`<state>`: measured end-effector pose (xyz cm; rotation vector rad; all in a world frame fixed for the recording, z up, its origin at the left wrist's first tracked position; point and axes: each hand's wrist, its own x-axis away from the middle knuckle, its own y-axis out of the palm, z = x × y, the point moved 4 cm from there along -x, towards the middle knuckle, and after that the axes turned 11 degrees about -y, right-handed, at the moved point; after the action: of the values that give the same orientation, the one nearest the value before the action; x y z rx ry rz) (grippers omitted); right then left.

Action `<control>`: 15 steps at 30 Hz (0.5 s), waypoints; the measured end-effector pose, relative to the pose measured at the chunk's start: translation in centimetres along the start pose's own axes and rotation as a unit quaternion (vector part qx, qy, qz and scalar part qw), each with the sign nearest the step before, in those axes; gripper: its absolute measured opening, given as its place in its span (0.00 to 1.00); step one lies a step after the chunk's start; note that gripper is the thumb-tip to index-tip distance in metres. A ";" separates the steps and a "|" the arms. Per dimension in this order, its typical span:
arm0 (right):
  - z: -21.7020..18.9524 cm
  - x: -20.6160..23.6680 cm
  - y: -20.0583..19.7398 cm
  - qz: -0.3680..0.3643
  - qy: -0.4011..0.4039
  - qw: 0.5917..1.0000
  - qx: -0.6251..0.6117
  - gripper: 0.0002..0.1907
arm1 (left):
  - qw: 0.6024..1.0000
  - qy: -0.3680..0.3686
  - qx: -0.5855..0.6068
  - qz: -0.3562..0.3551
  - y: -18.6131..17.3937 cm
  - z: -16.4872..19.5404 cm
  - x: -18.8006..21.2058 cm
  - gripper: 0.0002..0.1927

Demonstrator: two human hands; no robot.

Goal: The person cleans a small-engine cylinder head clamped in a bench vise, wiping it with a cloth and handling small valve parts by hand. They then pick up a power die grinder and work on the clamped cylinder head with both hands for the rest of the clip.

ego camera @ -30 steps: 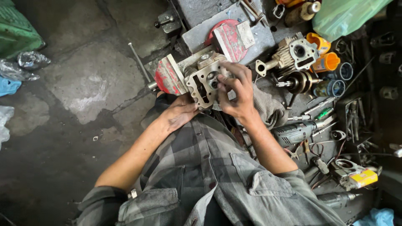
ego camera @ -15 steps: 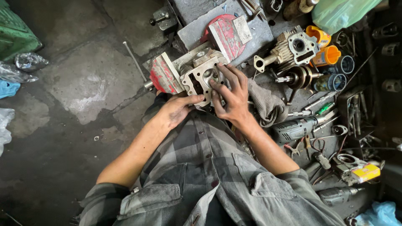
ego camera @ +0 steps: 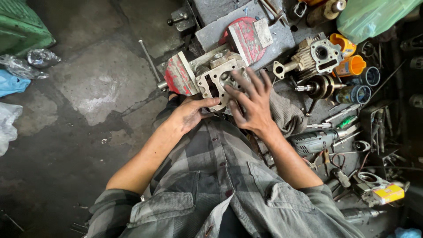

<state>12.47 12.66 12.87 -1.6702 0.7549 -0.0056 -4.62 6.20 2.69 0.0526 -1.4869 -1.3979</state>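
Left hand [ego camera: 190, 113]: gripping near edge of grey engine cylinder head [ego camera: 219, 76]. Right hand [ego camera: 252, 102]: fingers spread flat upon it. Head sits between red vise [ego camera: 180, 79] jaws. Grey rag [ego camera: 286, 113], electric drill [ego camera: 316, 141] right.

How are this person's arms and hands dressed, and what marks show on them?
Both forearms are bare: the grey and black checked shirt, with dark buttons and chest pockets, has its sleeves rolled above the elbows. No gloves, rings or watch show. The left hand and right hand carry dark greasy smudges on fingers and knuckles.
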 end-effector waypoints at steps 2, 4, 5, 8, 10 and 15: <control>0.3 0.7 -0.3 0.078 0.008 0.997 -0.015 0.16 | 1.000 -0.007 0.006 -0.001 0.0 -0.2 -0.1 0.25; 0.6 1.4 -0.6 0.119 0.018 0.991 -0.057 0.18 | 1.000 0.000 0.013 -0.001 -0.1 -0.2 -0.2 0.25; 0.7 1.7 -0.8 0.141 0.023 0.987 -0.076 0.20 | 1.000 0.011 0.015 -0.001 0.0 -0.2 -0.2 0.25; 0.2 2.1 -0.6 0.058 -0.020 0.998 -0.032 0.08 | 1.000 0.009 0.014 -0.009 0.0 -0.1 -0.4 0.25; 0.0 2.2 -1.2 0.116 -0.033 0.992 -0.048 0.07 | 1.000 -0.005 0.015 -0.008 0.0 -0.1 -0.4 0.25; -0.6 1.6 -1.2 0.120 -0.037 0.991 -0.045 0.19 | 1.000 0.006 0.006 0.024 0.1 0.0 0.1 0.26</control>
<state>14.07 11.41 13.44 -1.6455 0.9074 0.2617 -4.61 6.19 2.78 0.0317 -1.4766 -1.3478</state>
